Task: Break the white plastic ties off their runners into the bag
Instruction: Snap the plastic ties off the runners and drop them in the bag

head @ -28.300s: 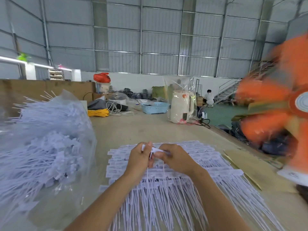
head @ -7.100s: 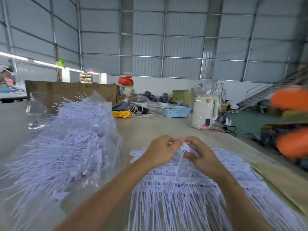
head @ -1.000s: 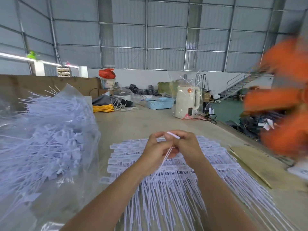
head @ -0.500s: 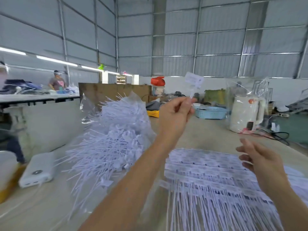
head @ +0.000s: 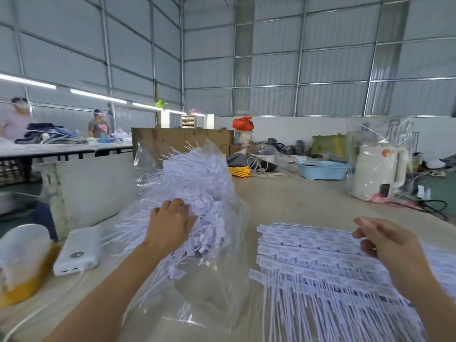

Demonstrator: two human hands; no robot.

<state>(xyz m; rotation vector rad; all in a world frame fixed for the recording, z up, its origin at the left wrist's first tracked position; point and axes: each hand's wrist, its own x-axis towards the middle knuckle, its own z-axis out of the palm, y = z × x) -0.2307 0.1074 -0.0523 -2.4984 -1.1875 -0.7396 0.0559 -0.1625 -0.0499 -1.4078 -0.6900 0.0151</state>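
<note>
White plastic ties (head: 328,262), light, springy and still on their runners, lie fanned on the surface right of the bag (head: 197,193), where my left hand (head: 170,225) rests loosely spread, while my right hand (head: 385,240) hovers slack and empty above their stiff tag heads, the likely best grip.

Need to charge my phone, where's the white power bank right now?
In the head view the power bank lies on the table's left side, between the bag of ties and a yellow-and-white container.
</note>
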